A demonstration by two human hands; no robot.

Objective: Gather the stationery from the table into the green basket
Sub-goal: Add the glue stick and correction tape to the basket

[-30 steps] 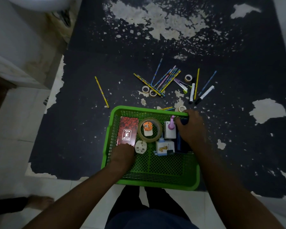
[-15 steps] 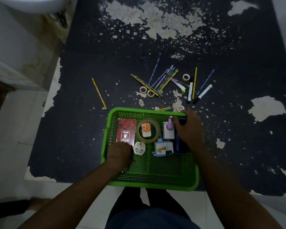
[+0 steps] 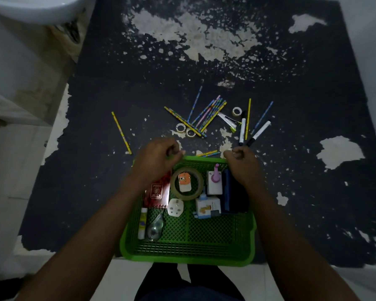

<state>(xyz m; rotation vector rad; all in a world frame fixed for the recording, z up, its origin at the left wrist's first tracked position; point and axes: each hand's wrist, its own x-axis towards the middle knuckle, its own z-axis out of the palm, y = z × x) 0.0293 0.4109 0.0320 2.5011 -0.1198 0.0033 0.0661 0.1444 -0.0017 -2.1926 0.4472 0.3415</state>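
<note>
Your left hand hovers over the far left corner of the basket, fingers curled, with nothing visible in them. Your right hand is at the basket's far rim, fingers curled against a small tape ring; you cannot tell whether it pinches the ring. The basket stands at the near edge of the table and holds a notebook, a tape roll, a plug and boxes. Beyond its far rim, mid-table, lie the pencils and two markers. One pencil lies apart, toward the left edge.
</note>
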